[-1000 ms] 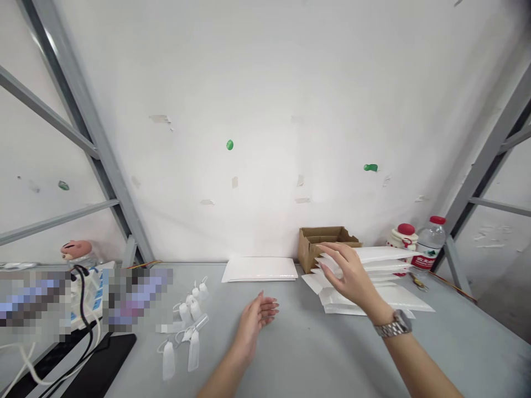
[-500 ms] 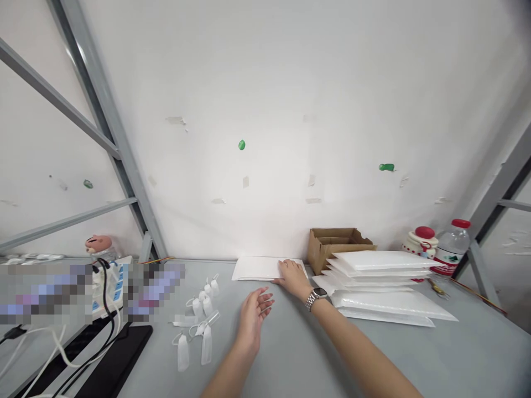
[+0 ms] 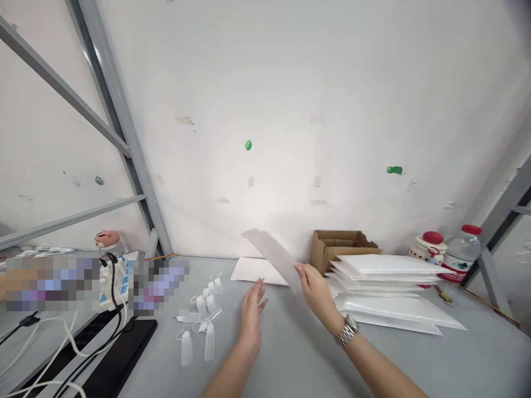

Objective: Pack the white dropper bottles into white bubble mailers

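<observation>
Holding a white padded mailer [image 3: 274, 255] up off the grey table [image 3: 298, 354], the right hand [image 3: 317, 287] has it pinched by the near lower corner, fingers closed on the edge. The mailer hangs in the air just above the flat mailers [image 3: 255, 271] that lie by the wall, left of the cardboard box [image 3: 338, 249]. It's motion-blurred, so the fine detail is hard to read.

The left hand [image 3: 252, 312] is empty and open, palm turned toward the mailer, fingers loosely straight, hovering close below it but not touching.

Long axis of the mailer runs diagonally: far end up and to the left toward the wall, near end down at the right hand's fingers. It's tilted roughly edge-on rather than lying flat.

To do this bit well, probably best to get the left hand onto the free long edge so it doesn't flop from a one-corner pinch, and to keep it clear of the small white squeeze bottles [image 3: 203, 326] left of the box, and of the bigger mailer stack [image 3: 390, 287] right beside it.
</observation>
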Tool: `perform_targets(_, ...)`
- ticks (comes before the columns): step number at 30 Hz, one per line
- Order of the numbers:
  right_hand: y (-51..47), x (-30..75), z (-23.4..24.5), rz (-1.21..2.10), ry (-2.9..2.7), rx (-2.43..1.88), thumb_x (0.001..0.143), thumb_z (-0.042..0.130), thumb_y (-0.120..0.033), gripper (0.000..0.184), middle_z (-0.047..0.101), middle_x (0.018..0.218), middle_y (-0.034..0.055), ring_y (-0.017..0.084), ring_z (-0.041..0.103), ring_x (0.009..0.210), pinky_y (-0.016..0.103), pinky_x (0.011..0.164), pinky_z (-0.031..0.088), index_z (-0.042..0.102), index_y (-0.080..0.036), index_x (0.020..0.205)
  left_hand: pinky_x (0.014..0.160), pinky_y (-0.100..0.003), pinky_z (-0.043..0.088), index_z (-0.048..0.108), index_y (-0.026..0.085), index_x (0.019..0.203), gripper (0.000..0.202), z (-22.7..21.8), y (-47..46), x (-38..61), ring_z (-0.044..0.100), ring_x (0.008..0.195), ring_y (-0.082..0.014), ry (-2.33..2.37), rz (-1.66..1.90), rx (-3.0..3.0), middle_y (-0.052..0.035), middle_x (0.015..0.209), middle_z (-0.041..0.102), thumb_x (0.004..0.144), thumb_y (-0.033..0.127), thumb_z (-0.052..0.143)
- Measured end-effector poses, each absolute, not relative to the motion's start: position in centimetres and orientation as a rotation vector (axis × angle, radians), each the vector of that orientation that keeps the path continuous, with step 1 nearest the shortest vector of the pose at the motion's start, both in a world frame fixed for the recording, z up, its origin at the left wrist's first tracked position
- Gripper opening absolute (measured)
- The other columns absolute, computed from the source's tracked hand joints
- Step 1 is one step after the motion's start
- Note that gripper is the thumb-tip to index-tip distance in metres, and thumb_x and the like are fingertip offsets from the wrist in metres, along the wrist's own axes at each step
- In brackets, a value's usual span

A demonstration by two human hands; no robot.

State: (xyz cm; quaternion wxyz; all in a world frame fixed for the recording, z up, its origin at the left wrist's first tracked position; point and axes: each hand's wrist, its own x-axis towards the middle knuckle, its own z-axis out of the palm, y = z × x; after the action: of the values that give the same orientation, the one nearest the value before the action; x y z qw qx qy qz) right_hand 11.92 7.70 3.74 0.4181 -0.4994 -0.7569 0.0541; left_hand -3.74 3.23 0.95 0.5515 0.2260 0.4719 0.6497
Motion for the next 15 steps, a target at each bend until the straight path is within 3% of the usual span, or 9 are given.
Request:
perform_targets(3, 5.4, 12.7, 3.2, 0.469, -1.728, -1.329, 0.09, 0.027, -0.049, 0.048, 0.053, 0.055, -0.0005, 0.015, 0.049, 0.054, 0.024, 0.049, 0.038, 0.055, -0.019, 0.064, 0.095, -0.032, 0.04, 0.059, 0.022, 0.107, 0.038, 1.6, 3.0, -3.6, 0.045, 0.121, -0.0218, 0.957, 1.595, 0.594, -0.0057, 0.13, 0.051, 0.076, 0.044, 0.059)
perform_targets(6, 4.1, 13.8, 2.2, 0.671, -1.89, -1.393, 0.085, 0.035, -0.052, 0.05, 0.041, 0.042, -0.0039, 0.013, 0.041, 0.043, 0.023, 0.04, 0.03, 0.046, -0.02, 0.048, 0.094, -0.035, 0.042, 0.06, 0.019, 0.105, 0.045, 2.1, 2.9, -3.6, 0.054, 0.112, -0.0259, 0.87, 1.522, 0.615, -0.0089, 0.117, 0.061, 0.069, 0.045, 0.067)
perform_targets(8, 3.6, 14.2, 2.0, 0.558, -1.966, -1.392, 0.085, 0.039, -0.046, 0.043, 0.051, 0.049, -0.0016, 0.015, 0.048, 0.048, 0.024, 0.043, 0.035, 0.054, -0.02, 0.054, 0.089, -0.039, 0.045, 0.063, 0.014, 0.096, 0.046, 2.1, 2.8, -3.5, 0.061, 0.099, -0.0293, 0.917, 1.375, 0.622, -0.0126, 0.102, 0.068, 0.061, 0.04, 0.075)
perform_targets(10, 3.5, 14.0, 2.4, 0.288, -1.912, -1.356, 0.086, 0.04, -0.037, 0.029, 0.062, 0.072, 0.0046, 0.02, 0.058, 0.067, 0.029, 0.056, 0.045, 0.062, -0.02, 0.078, 0.084, -0.041, 0.047, 0.066, 0.01, 0.087, 0.043, 1.8, 2.7, -3.3, 0.065, 0.087, -0.0309, 0.952, 1.17, 0.666, -0.0143, 0.088, 0.071, 0.052, 0.032, 0.08)
perform_targets(12, 3.8, 12.9, 3.4, 0.126, -1.846, -1.299, 0.086, 0.04, -0.028, 0.027, 0.062, 0.094, 0.0098, 0.023, 0.058, 0.086, 0.035, 0.071, 0.048, 0.059, -0.019, 0.102, 0.081, -0.042, 0.047, 0.067, 0.009, 0.082, 0.04, 1.3, 2.4, -2.9, 0.066, 0.082, -0.0312, 0.908, 0.982, 0.728, -0.0134, 0.08, 0.072, 0.049, 0.027, 0.081)
perform_targets(15, 4.5, 9.4, 5.0, 0.225, -1.938, -1.182, 0.085, 0.042, -0.02, 0.028, 0.058, 0.103, 0.009, 0.021, 0.056, 0.095, 0.035, 0.081, 0.048, 0.056, -0.021, 0.109, 0.079, -0.041, 0.047, 0.067, 0.01, 0.079, 0.032, 0.6, 1.8, -2.2, 0.065, 0.082, -0.0318, 0.861, 0.829, 0.763, -0.012, 0.077, 0.071, 0.052, 0.022, 0.08)
